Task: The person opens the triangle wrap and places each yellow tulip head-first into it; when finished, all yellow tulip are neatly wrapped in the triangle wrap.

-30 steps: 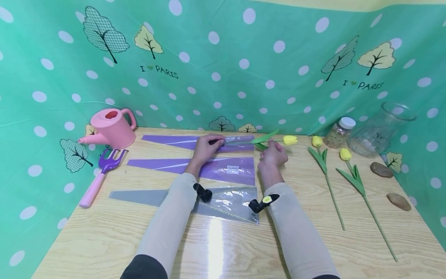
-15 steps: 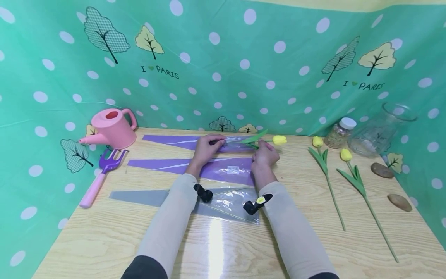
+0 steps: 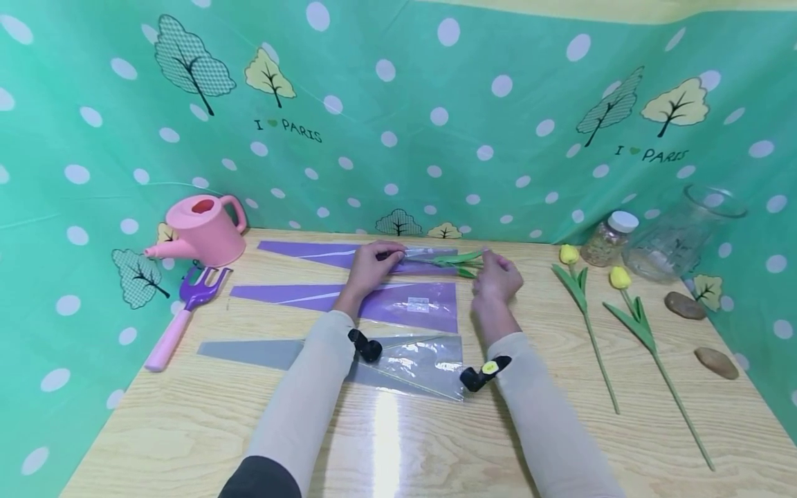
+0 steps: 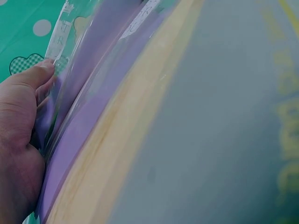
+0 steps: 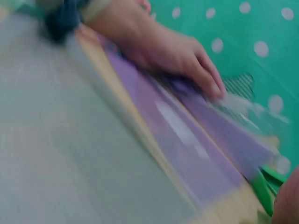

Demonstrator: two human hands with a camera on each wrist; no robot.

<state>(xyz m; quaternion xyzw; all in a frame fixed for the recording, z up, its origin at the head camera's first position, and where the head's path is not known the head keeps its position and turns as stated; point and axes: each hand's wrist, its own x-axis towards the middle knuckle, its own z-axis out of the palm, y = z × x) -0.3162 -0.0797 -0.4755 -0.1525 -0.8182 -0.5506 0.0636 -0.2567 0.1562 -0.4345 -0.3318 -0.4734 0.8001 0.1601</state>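
In the head view my left hand (image 3: 372,266) pinches the open edge of the farthest purple plastic sleeve (image 3: 311,250); the left wrist view shows the thumb on its clear film (image 4: 70,42). A tulip's green leaves (image 3: 459,259) lie at the sleeve's right end, partly within it, with the stem inside. My right hand (image 3: 497,280) holds the tulip at its upper end, fingertips by the leaf tips; the flower head is hidden by the hand. A second purple sleeve (image 3: 405,304) and a grey sleeve (image 3: 249,351) lie nearer.
Two yellow tulips (image 3: 619,278) lie at the right. Behind them stand a jar with a white lid (image 3: 605,238) and a glass vase (image 3: 663,242); brown stones (image 3: 716,362) rest alongside. A pink watering can (image 3: 205,232) and purple garden fork (image 3: 180,318) are left.
My right hand first moved left with the tulip, then came back slightly right. The leaves now lie lower against the sleeve, and the yellow head has gone out of sight. My left hand stays put.
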